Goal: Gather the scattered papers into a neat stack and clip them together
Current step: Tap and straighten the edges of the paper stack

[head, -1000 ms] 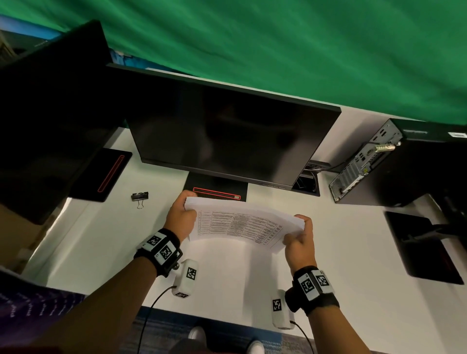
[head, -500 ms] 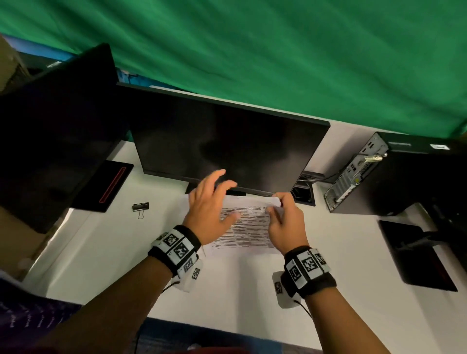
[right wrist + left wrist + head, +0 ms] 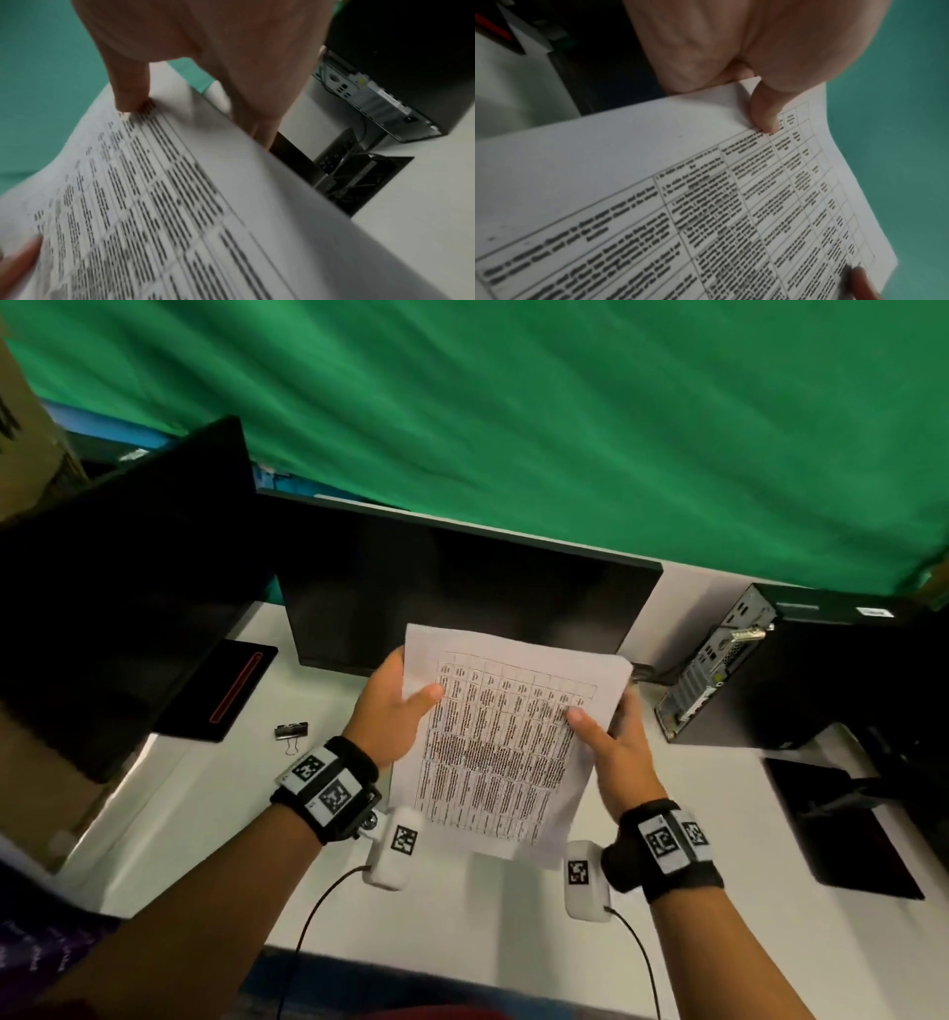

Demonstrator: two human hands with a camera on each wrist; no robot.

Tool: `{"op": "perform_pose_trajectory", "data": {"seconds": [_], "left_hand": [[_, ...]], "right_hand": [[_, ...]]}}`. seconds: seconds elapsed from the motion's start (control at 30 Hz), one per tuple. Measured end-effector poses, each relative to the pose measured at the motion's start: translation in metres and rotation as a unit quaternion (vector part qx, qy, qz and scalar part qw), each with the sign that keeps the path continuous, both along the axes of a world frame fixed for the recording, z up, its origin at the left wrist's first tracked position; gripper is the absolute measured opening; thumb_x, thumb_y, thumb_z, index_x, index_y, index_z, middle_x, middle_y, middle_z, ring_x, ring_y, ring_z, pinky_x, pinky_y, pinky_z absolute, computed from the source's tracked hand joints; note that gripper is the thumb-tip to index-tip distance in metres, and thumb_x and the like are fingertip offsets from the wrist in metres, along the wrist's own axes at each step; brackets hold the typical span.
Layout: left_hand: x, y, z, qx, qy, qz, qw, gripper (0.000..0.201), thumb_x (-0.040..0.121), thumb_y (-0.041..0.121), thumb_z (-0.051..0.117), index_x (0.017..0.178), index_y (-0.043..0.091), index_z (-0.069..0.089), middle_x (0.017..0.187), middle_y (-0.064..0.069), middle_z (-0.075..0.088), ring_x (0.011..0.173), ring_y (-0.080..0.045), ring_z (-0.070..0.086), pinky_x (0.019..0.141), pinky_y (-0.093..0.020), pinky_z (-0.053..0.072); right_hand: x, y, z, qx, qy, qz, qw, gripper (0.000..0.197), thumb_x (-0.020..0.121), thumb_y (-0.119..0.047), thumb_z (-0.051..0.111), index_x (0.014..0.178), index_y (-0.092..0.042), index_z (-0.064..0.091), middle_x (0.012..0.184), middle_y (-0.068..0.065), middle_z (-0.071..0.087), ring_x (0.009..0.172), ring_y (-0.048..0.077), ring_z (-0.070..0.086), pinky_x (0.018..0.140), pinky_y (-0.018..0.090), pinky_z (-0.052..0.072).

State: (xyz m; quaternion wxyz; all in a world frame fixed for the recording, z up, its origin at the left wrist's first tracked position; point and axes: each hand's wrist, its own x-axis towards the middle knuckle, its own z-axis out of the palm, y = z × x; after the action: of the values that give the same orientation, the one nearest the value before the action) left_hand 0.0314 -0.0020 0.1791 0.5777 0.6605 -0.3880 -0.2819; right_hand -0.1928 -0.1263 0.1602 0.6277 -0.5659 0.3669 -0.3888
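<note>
With both thumbs pinching the printed papers at their side edges, left hand and right hand, we'd tap the bottom edge square on the desk before grabbing the binder clip by its left edge.

The print on the papers is too blurred to read in every view. The fingers of both hands are hidden behind the sheets; only the thumbs show in front. The number of sheets cannot be told. At 9 o'clock, the binder clip is too small for detail.
</note>
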Motion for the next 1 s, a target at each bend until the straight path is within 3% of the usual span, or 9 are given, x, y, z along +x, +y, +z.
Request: {"op": "perform_pose_trajectory", "data": {"seconds": [0.07,0.13,0.27,0.33,0.47,0.57,0.63,0.8,1.0], "left_hand": [[-0.003,0.000,-0.005,0.009,0.021,0.012,1.000,0.039,0.094,0.010,0.056,0.130,0.022,0.050,0.122,0.008,0.064,0.113,-0.009,0.060,0.096,-0.033,0.050],[-0.008,0.003,-0.008,0.011,0.019,0.026,0.999,0.037,0.095,0.011,0.054,0.128,0.028,0.046,0.121,0.010,0.062,0.111,-0.007,0.058,0.094,-0.029,0.046],[-0.022,0.006,-0.029,0.011,0.042,0.058,0.997,0.036,0.097,0.013,0.051,0.128,0.030,0.043,0.116,0.010,0.061,0.104,-0.005,0.058,0.087,-0.019,0.042],[-0.030,0.009,-0.050,0.037,0.057,0.060,0.996,0.033,0.098,0.013,0.050,0.126,0.030,0.043,0.113,0.011,0.060,0.105,-0.007,0.059,0.087,-0.018,0.044],[-0.041,0.011,-0.077,0.095,0.077,0.045,0.991,0.045,0.101,0.020,0.045,0.144,0.020,0.032,0.125,0.003,0.058,0.118,-0.017,0.057,0.082,-0.014,0.045],[-0.041,0.010,-0.071,0.075,0.073,0.060,0.993,0.040,0.100,0.019,0.046,0.139,0.021,0.035,0.118,0.004,0.059,0.107,-0.012,0.060,0.069,-0.005,0.047],[-0.041,0.010,-0.068,0.069,0.066,0.064,0.993,0.037,0.100,0.018,0.047,0.136,0.021,0.038,0.116,0.005,0.060,0.105,-0.010,0.060,0.072,-0.004,0.047],[-0.040,0.014,-0.077,0.102,0.095,0.045,0.989,0.037,0.096,0.024,0.055,0.128,0.035,0.040,0.115,0.014,0.062,0.103,-0.004,0.060,0.095,-0.033,0.049],[-0.043,0.012,-0.050,0.041,0.169,0.072,0.982,0.027,0.095,0.041,0.050,0.118,0.034,0.038,0.108,0.003,0.064,0.096,-0.012,0.064,0.068,-0.021,0.049]], "right_hand": [[0.003,0.005,-0.007,0.002,0.037,0.037,0.999,0.086,0.063,-0.056,0.084,0.134,-0.018,0.054,0.124,0.002,0.070,0.115,0.023,0.066,0.103,0.054,0.048],[0.010,0.011,-0.012,-0.035,0.077,-0.001,0.996,0.052,0.084,-0.038,0.073,0.129,-0.020,0.056,0.123,-0.002,0.069,0.115,0.020,0.065,0.102,0.052,0.049],[0.017,0.030,-0.028,-0.085,0.081,-0.053,0.992,0.032,0.096,-0.020,0.061,0.126,-0.023,0.051,0.117,-0.010,0.066,0.106,-0.002,0.063,0.089,0.022,0.053],[0.017,0.040,-0.047,-0.070,0.106,-0.053,0.990,0.029,0.097,-0.021,0.059,0.123,-0.026,0.049,0.111,-0.013,0.064,0.096,-0.012,0.062,0.082,0.011,0.052],[0.015,0.049,-0.076,-0.017,0.160,-0.057,0.985,0.037,0.097,-0.030,0.059,0.131,-0.023,0.047,0.117,-0.005,0.066,0.110,0.013,0.064,0.100,0.040,0.053],[0.015,0.043,-0.072,-0.008,0.131,-0.075,0.989,0.042,0.096,-0.029,0.059,0.135,-0.018,0.048,0.115,-0.006,0.067,0.109,0.015,0.065,0.094,0.034,0.055],[0.013,0.041,-0.070,-0.006,0.117,-0.076,0.990,0.041,0.096,-0.029,0.060,0.134,-0.017,0.050,0.116,-0.003,0.069,0.108,0.013,0.067,0.091,0.030,0.056],[0.009,0.049,-0.080,0.016,0.120,-0.061,0.991,0.047,0.090,-0.031,0.068,0.132,-0.021,0.050,0.119,-0.005,0.067,0.111,0.012,0.065,0.095,0.035,0.055],[0.015,0.052,-0.055,0.051,0.005,-0.133,0.990,0.046,0.082,-0.054,0.061,0.113,-0.019,0.059,0.104,0.005,0.068,0.092,0.019,0.067,0.069,0.026,0.055]]}}
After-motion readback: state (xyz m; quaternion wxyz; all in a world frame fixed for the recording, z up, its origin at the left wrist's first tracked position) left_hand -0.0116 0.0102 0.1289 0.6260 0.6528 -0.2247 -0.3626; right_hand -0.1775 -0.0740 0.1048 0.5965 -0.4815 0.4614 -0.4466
